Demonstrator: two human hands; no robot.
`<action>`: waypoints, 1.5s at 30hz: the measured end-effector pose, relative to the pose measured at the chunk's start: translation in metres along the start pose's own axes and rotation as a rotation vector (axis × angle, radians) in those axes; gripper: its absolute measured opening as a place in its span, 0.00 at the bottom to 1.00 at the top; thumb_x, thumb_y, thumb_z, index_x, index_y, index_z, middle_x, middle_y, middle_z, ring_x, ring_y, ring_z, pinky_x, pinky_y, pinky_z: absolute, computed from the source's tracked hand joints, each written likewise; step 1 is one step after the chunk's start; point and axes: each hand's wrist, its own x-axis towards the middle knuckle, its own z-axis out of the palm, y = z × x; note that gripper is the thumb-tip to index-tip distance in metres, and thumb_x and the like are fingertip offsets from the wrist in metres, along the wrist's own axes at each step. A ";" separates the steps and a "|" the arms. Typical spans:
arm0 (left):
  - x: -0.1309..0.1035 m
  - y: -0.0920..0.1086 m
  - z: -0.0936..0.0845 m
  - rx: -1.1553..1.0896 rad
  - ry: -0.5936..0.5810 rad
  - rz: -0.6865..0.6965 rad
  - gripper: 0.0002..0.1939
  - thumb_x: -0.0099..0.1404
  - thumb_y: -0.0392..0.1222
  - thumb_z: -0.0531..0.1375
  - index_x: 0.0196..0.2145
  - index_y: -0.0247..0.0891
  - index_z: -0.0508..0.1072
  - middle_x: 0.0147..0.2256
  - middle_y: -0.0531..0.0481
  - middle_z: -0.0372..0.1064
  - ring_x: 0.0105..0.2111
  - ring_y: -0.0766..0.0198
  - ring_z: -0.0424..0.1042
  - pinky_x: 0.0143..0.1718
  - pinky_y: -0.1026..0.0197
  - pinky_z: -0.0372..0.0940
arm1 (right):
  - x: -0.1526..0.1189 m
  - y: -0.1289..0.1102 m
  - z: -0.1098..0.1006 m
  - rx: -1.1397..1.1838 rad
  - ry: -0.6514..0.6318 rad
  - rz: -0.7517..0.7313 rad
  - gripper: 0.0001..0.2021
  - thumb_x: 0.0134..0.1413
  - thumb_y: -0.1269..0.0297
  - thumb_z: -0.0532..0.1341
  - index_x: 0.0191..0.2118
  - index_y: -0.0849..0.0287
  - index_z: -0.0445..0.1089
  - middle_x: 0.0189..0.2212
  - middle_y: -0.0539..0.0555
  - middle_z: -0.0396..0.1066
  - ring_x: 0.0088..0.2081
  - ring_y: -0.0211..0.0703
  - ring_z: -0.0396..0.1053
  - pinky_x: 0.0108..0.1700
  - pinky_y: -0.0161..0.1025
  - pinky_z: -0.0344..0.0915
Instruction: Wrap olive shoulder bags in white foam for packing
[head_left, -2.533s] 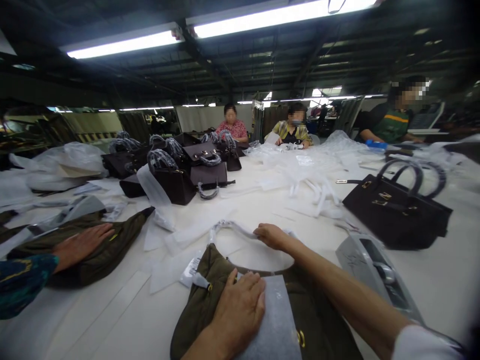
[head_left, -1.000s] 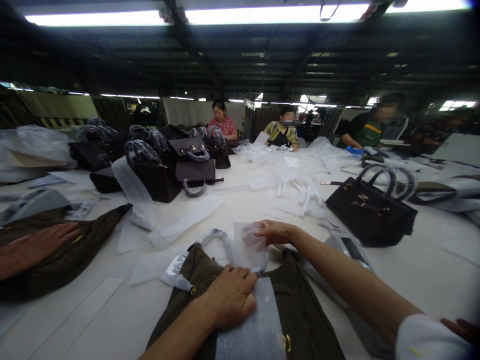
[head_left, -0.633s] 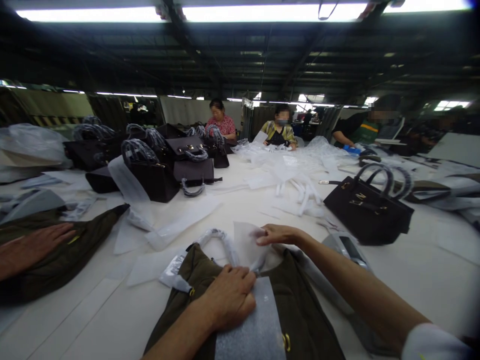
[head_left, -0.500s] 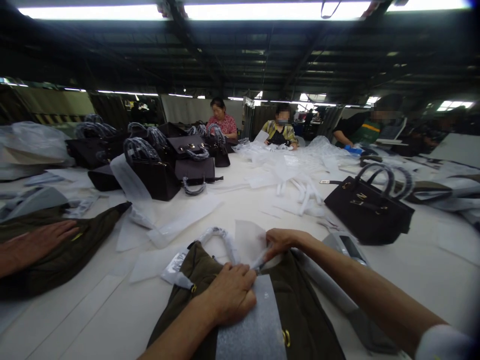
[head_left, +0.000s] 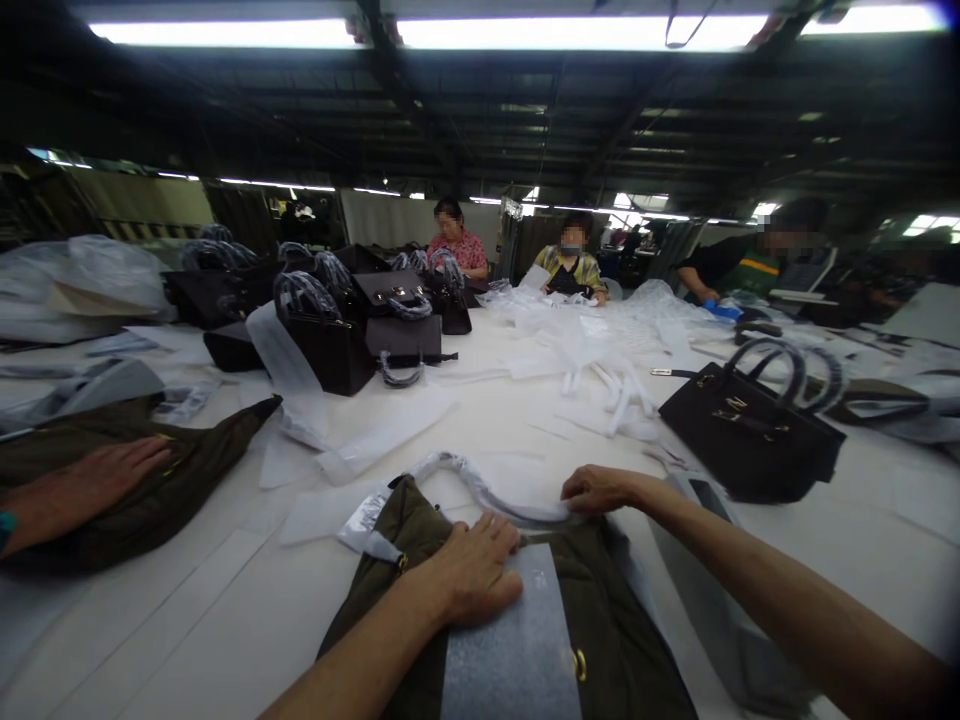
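An olive fabric bag with gold rings lies in front of me, and a grey-white sheet rests on it. My left hand presses on the bag's upper part and the sheet's edge, its fingers together over the fabric and their tips partly hidden. Beyond the bag's top edge curves a handle wrapped in clear plastic. At that handle's right end my right hand is closed round it. Shiny plastic wrapping sits at the bag's upper left corner.
Another person's hand lies on a second olive bag at the left. Dark handbags stand behind it. A dark handbag and a grey device are at the right. White wrapping covers the far table; people work beyond.
My right hand has moved right along the handle, which now stretches in a longer curve. The translucent sheet that stood upright beside it is down. The view has shifted slightly.
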 end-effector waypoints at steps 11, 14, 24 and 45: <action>-0.002 0.004 -0.001 0.029 0.110 0.010 0.13 0.57 0.39 0.50 0.41 0.41 0.61 0.50 0.46 0.55 0.51 0.54 0.55 0.50 0.48 0.56 | 0.062 -0.070 0.045 0.096 0.118 -0.101 0.13 0.43 0.65 0.60 0.38 0.62 0.71 0.30 0.56 0.72 0.33 0.45 0.67 0.34 0.36 0.59; -0.004 0.004 0.001 0.023 0.150 0.002 0.13 0.56 0.40 0.52 0.41 0.41 0.63 0.52 0.45 0.53 0.54 0.52 0.51 0.53 0.46 0.53 | 0.057 -0.068 0.052 0.187 0.083 -0.213 0.10 0.45 0.68 0.58 0.36 0.62 0.70 0.31 0.54 0.71 0.33 0.42 0.66 0.36 0.35 0.59; -0.003 0.004 0.001 0.010 0.108 0.005 0.14 0.57 0.40 0.52 0.42 0.41 0.62 0.59 0.44 0.44 0.58 0.53 0.47 0.55 0.45 0.48 | 0.031 -0.063 0.056 0.533 -0.069 -0.388 0.13 0.54 0.67 0.50 0.27 0.62 0.70 0.30 0.52 0.70 0.36 0.39 0.65 0.42 0.36 0.61; 0.003 0.008 -0.004 0.017 0.043 -0.033 0.13 0.57 0.38 0.49 0.41 0.41 0.62 0.47 0.46 0.62 0.47 0.55 0.60 0.50 0.48 0.52 | 0.084 0.013 0.007 1.192 0.019 0.056 0.20 0.34 0.52 0.67 0.33 0.61 0.67 0.28 0.50 0.69 0.28 0.35 0.67 0.34 0.35 0.66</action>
